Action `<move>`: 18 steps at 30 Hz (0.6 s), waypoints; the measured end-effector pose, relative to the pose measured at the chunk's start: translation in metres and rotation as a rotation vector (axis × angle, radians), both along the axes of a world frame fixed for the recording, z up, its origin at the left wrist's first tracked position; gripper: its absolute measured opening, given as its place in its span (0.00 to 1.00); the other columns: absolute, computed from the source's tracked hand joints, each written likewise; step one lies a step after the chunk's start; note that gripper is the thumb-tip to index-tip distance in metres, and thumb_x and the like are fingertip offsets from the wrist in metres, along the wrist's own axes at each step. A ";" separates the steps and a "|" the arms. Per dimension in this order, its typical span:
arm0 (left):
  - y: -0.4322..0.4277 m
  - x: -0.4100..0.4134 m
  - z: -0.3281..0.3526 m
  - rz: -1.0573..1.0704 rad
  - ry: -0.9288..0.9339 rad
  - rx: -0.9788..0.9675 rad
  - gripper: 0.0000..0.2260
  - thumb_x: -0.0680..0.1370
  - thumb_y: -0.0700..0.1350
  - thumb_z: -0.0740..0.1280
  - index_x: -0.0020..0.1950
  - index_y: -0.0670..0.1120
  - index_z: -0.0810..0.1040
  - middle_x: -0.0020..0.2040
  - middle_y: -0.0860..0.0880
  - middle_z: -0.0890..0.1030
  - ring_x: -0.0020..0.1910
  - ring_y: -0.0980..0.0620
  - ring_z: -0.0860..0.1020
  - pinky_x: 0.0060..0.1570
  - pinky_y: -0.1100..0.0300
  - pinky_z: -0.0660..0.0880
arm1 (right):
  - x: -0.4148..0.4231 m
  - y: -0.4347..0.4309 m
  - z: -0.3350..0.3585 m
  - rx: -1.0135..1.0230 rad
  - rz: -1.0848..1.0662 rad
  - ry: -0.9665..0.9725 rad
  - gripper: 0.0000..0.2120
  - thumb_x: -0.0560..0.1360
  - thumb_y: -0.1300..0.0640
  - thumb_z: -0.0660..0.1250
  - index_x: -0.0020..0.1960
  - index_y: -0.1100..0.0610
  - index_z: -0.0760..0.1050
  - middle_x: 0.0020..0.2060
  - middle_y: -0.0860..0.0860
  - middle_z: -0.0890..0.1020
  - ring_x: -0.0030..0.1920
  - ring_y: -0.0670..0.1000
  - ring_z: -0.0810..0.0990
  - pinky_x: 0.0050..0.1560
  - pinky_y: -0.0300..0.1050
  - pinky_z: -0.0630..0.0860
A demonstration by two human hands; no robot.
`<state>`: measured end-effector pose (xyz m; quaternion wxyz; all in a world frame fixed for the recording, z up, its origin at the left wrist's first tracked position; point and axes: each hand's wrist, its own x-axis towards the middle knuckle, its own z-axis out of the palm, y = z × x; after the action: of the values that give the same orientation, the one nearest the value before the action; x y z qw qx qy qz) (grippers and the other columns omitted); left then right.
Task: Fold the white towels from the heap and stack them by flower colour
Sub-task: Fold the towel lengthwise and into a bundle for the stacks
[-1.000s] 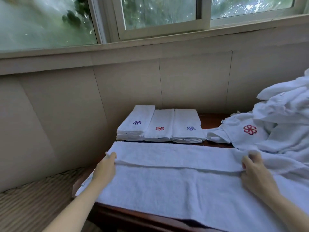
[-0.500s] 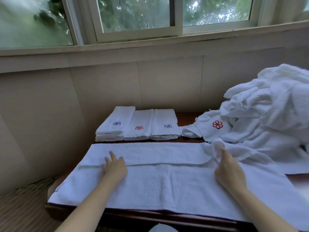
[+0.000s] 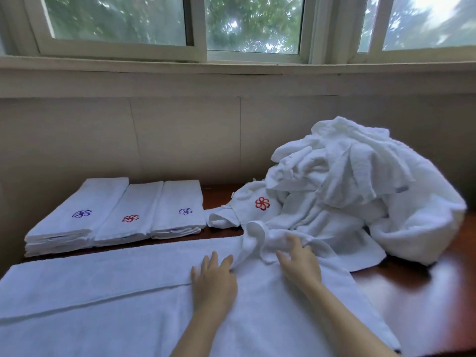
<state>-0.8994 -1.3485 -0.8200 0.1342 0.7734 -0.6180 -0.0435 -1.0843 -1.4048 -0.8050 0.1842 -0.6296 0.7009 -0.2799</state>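
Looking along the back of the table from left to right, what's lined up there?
Purple-flower stack → red-flower stack → another folded stack with a bluish-purple flower → loose towel with a red flower → heap. The spread towel and both hands lie nearer, in front of that row.

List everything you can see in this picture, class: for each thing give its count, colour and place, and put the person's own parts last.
folded stacks: three, white; flowers purple, red, purple from left to right; side by side at the far left of the table.
spread towel: one, white, lying across the near side of the table, far edge folded over.
heap: one, white, far right of the table; one red flower shows.
table: one, dark reddish wood.
windows: white frames, above the wall panels; green leaves outside.
left hand: one, flat on the spread towel.
right hand: one, on the towel's bunched right end.
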 end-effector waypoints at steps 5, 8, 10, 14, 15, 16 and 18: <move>-0.002 -0.005 0.003 -0.028 -0.020 0.011 0.22 0.82 0.50 0.49 0.76 0.63 0.51 0.79 0.50 0.52 0.77 0.50 0.50 0.72 0.44 0.49 | -0.014 -0.024 0.011 -0.093 -0.146 -0.592 0.05 0.74 0.66 0.63 0.48 0.58 0.72 0.45 0.56 0.78 0.47 0.55 0.75 0.48 0.45 0.70; 0.000 -0.003 0.003 -0.069 -0.037 0.045 0.23 0.82 0.50 0.49 0.76 0.65 0.47 0.79 0.50 0.49 0.77 0.49 0.48 0.72 0.42 0.47 | -0.036 -0.037 0.037 -0.232 -0.264 -0.873 0.09 0.75 0.72 0.57 0.50 0.62 0.72 0.36 0.54 0.73 0.40 0.52 0.71 0.37 0.40 0.68; 0.003 -0.001 0.002 -0.102 -0.042 0.056 0.24 0.82 0.49 0.49 0.76 0.66 0.46 0.79 0.50 0.47 0.77 0.49 0.47 0.72 0.41 0.46 | -0.063 -0.048 0.053 -0.283 -0.364 -0.898 0.08 0.76 0.70 0.56 0.49 0.62 0.71 0.36 0.54 0.72 0.39 0.52 0.70 0.36 0.41 0.67; 0.007 0.003 0.003 -0.158 -0.039 0.072 0.25 0.82 0.48 0.48 0.76 0.66 0.46 0.79 0.50 0.45 0.78 0.49 0.44 0.72 0.41 0.43 | -0.103 -0.057 0.040 0.009 -0.272 -0.570 0.05 0.76 0.68 0.59 0.47 0.63 0.73 0.40 0.58 0.73 0.41 0.54 0.71 0.41 0.43 0.67; 0.008 0.004 0.004 -0.165 -0.040 0.075 0.25 0.82 0.48 0.48 0.76 0.66 0.46 0.79 0.50 0.45 0.78 0.49 0.44 0.72 0.41 0.43 | -0.107 -0.056 0.031 0.066 -0.251 -0.482 0.04 0.75 0.68 0.59 0.44 0.63 0.72 0.39 0.58 0.73 0.41 0.54 0.70 0.42 0.44 0.66; 0.010 0.004 0.004 -0.174 -0.038 0.076 0.25 0.82 0.47 0.48 0.75 0.67 0.47 0.79 0.50 0.45 0.78 0.49 0.43 0.72 0.41 0.43 | -0.110 -0.054 0.025 0.085 -0.245 -0.405 0.05 0.74 0.69 0.60 0.41 0.62 0.71 0.38 0.57 0.73 0.40 0.54 0.70 0.42 0.44 0.65; 0.014 0.005 0.006 -0.195 -0.024 0.063 0.24 0.82 0.47 0.48 0.75 0.67 0.49 0.79 0.50 0.45 0.78 0.50 0.43 0.72 0.41 0.42 | -0.117 -0.052 0.018 0.081 -0.240 -0.349 0.09 0.74 0.70 0.62 0.35 0.62 0.70 0.34 0.56 0.73 0.38 0.53 0.70 0.40 0.43 0.65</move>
<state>-0.8944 -1.3350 -0.8144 0.0976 0.7140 -0.6901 -0.0665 -1.2011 -1.4568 -0.7872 0.2931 -0.4758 0.7391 -0.3761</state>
